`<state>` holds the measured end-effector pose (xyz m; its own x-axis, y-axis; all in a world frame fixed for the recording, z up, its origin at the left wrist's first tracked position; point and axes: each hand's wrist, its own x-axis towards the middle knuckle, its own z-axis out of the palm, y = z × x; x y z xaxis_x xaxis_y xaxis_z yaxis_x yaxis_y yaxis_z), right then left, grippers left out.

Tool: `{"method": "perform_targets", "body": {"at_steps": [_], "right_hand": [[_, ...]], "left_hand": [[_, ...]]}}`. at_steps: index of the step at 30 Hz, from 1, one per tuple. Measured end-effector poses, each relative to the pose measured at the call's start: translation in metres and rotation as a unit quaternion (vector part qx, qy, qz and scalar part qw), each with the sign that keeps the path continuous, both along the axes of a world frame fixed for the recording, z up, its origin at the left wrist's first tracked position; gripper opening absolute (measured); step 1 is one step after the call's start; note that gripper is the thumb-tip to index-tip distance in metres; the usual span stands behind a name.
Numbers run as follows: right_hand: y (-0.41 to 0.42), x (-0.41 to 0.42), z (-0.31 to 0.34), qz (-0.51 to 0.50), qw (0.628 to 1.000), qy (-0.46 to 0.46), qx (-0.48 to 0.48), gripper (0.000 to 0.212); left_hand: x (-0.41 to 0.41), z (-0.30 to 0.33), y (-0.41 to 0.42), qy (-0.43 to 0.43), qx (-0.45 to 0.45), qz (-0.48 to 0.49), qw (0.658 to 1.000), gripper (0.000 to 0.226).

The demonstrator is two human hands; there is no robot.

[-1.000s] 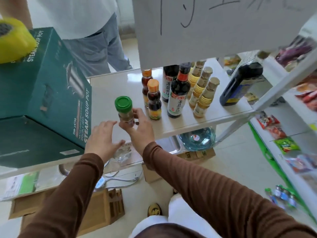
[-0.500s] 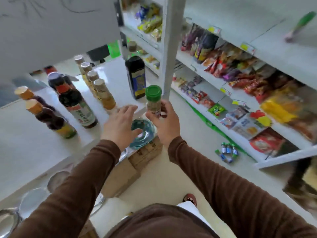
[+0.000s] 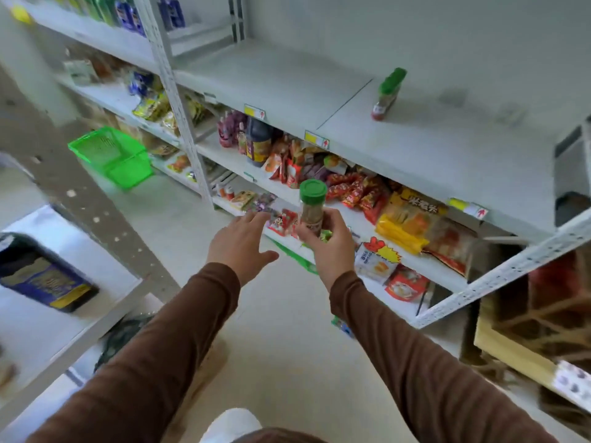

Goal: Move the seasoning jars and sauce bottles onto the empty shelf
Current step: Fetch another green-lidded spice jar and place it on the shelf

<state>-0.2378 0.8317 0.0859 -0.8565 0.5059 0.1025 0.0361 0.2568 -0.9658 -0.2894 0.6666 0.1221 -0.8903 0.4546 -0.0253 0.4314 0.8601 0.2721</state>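
The seasoning jar point(image 3: 312, 207), green-capped and upright at the middle of the frame, sits in the right hand point(image 3: 329, 243), whose fingers wrap its lower body; the left hand point(image 3: 241, 243) is spread open and empty just beside it. It looks small, light, rigid and perhaps slick, so gripping the body below the cap seems safest on the way to the bare shelf point(image 3: 415, 145) at upper right, where another jar point(image 3: 387, 94) stands.

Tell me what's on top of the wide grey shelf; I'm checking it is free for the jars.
Only one green-capped jar stands on the grey shelf; the rest seen is bare. Its far right end runs out of view.
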Motion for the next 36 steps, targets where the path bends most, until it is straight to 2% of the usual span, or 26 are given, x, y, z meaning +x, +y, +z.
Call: {"method": "perform_targets", "body": {"at_steps": [10,16,26,36], "right_hand": [[0.13,-0.15,0.001,-0.152,0.988,0.016,0.026,0.04],[0.198,-0.222,0.005,-0.214,0.977,0.008,0.021,0.035],[0.317,-0.332,-0.035,-0.225,0.973,-0.043,0.009,0.033],[0.364,-0.409,-0.059,-0.228,0.97,-0.072,0.038,0.038]], "left_hand": [[-0.169,0.011,0.142,0.02,0.009,-0.107,0.994,0.065],[-0.242,0.01,0.213,0.014,0.023,-0.151,0.988,0.064],[-0.326,-0.012,0.319,-0.007,0.006,-0.151,0.988,0.068],[-0.375,-0.024,0.366,-0.011,0.005,-0.132,0.991,0.067]]}}
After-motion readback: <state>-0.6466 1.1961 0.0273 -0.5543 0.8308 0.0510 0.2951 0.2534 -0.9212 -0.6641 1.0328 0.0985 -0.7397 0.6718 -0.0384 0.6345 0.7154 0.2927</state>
